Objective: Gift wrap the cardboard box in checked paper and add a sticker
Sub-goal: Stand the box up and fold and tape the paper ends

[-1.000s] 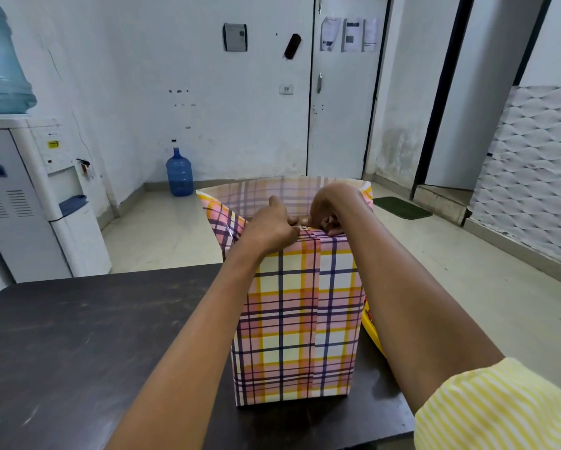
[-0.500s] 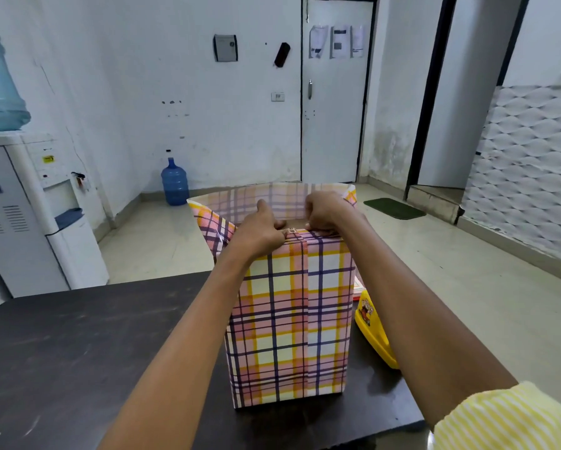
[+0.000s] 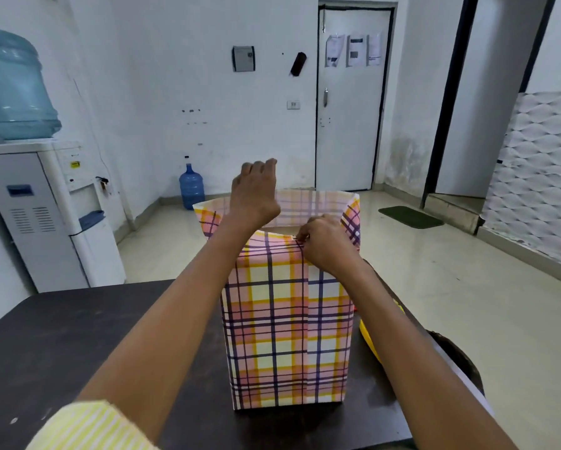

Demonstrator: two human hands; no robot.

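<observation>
Your left hand (image 3: 254,196) is lifting off the seam and hanging above the open top, fingers loosely bent with nothing showing in them, while your right hand (image 3: 326,243) is pinching the near top edge of the checked paper (image 3: 285,319) alone. The cardboard box is hiding inside that paper, which is standing tall on the dark table (image 3: 77,336), near its right edge. With only one pinch holding, the seam may be slipping open, or the tall parcel may be tipping if you are pushing too hard. A yellow thing (image 3: 368,339) is lying just beside it, partly behind your arm. A water cooler (image 3: 45,216) is standing at the left, and a blue bottle (image 3: 191,186) is sitting on the floor.
</observation>
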